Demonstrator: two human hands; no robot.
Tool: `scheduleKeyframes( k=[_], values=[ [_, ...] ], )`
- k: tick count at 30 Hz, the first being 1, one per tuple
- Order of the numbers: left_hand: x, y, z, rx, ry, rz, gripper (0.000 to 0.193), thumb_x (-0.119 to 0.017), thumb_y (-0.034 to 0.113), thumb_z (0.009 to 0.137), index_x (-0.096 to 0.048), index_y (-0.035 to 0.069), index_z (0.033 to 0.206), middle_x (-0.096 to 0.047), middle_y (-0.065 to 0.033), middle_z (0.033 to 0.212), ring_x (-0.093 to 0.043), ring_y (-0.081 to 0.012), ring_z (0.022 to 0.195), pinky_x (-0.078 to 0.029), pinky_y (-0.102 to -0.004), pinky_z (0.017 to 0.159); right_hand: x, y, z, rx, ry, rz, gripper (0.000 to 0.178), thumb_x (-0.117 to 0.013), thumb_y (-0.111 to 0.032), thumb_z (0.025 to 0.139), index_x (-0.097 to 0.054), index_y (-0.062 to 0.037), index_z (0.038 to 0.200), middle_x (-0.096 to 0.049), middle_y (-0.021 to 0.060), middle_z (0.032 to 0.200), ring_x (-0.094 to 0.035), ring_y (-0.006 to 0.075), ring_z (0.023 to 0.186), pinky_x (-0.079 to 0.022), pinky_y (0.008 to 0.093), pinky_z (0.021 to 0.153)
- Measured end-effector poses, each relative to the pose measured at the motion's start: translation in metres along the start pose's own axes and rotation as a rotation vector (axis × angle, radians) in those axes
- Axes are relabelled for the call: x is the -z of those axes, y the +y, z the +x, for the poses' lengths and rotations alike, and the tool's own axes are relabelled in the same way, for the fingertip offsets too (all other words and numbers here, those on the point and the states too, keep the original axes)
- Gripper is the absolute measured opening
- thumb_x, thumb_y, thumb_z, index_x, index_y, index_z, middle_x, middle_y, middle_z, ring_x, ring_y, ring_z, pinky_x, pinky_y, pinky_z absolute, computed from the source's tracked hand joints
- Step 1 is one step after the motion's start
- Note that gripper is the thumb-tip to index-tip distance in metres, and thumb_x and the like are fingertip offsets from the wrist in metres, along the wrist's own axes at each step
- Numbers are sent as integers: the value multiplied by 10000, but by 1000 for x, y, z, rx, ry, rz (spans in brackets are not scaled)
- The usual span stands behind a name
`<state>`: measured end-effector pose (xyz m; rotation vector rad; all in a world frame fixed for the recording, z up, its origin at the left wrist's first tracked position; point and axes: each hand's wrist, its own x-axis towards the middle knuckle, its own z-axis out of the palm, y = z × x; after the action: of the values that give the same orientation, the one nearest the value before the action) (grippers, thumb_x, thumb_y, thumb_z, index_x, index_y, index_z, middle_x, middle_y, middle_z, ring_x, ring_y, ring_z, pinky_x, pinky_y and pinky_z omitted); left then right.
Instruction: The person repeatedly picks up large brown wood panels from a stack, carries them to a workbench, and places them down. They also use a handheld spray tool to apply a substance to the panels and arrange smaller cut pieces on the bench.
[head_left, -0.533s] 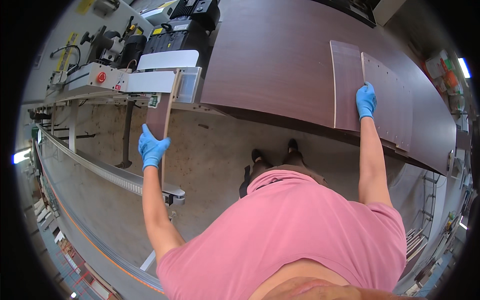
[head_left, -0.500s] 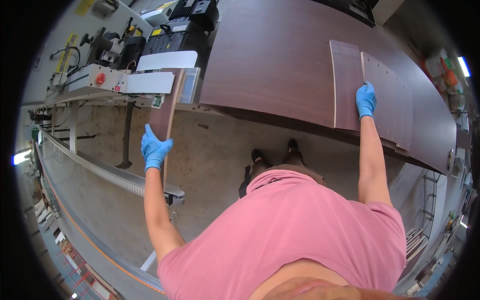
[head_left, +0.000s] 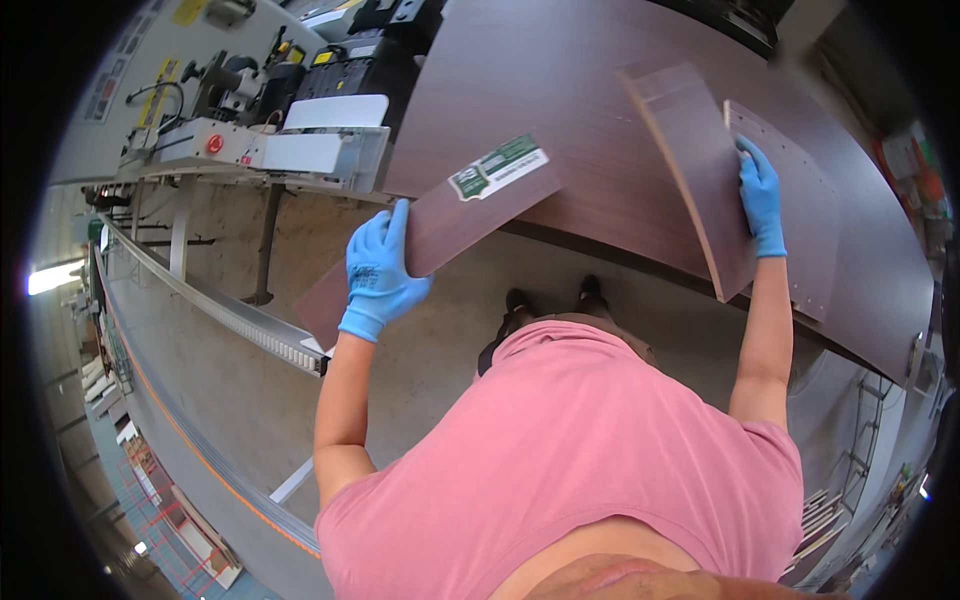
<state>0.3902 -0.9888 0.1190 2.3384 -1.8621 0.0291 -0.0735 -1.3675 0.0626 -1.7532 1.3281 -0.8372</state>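
In my left hand (head_left: 376, 272), gloved in blue, is a long brown wooden board (head_left: 465, 212) with a green and white label near its far end. That end reaches over the front edge of the brown table (head_left: 560, 70). My right hand (head_left: 762, 195), also in a blue glove, grips the right edge of a second brown board (head_left: 695, 165), which is tilted up from the tabletop and slightly blurred. Right beside it, a drilled brown panel (head_left: 800, 200) with small holes along its edges lies on the table, partly behind my right hand and forearm.
At the left stands a grey machine (head_left: 210, 145) with a red button (head_left: 215, 143) and black motors (head_left: 365, 75). A metal roller rail (head_left: 220, 300) runs along the left over the floor (head_left: 430, 330). A metal rack (head_left: 865, 430) stands at the lower right.
The labelled board in my left hand has swung away from the machine, toward the table, its label now facing up. My right hand has lifted and tilted the second board, which was lying flat.
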Motion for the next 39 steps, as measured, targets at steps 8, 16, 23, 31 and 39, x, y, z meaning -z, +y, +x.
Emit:
scheduleKeyframes(
  k=[8,16,23,31,39],
  values=[
    [-41,122,97,51,-23,-641,970,-862,296,684,-460,-4,1514,-597,-190,1363,-606,-331,1231,-504,-435,1037,10,-35,15,127,78,115,421,-588,-324,1093,-687,27,1304,-751,103,1157,-656,141,989,-520,295,929],
    [-48,207,152,274,-299,-1996,485,-699,288,983,-617,-13,1355,-703,-174,1281,-708,-268,1119,-566,-405,1021,-52,-43,29,-419,-45,599,628,-542,-558,1071,-749,34,1031,-708,45,934,-550,139,832,-505,364,774],
    [-53,268,169,347,-288,-2166,519,-607,378,1058,-571,25,1438,-670,-124,1323,-674,-222,1154,-551,-377,1022,-124,-44,48,-549,-83,652,626,-535,-558,1061,-723,38,1033,-700,121,940,-562,196,845,-504,390,823],
    [-74,258,178,353,-164,-2369,533,-622,405,1055,-584,14,1416,-684,-113,1280,-687,-175,1092,-573,-329,946,-109,-84,43,-355,-373,521,573,-626,-562,1020,-690,5,1074,-710,108,927,-635,164,835,-547,344,794],
    [-70,188,205,499,-17,-1596,467,-692,421,1020,-727,8,1236,-763,-50,1089,-690,-120,1057,-511,-270,899,-120,-122,115,-290,-467,497,472,-727,-438,994,-707,29,1058,-734,93,941,-683,150,782,-580,320,717]
  ],
)
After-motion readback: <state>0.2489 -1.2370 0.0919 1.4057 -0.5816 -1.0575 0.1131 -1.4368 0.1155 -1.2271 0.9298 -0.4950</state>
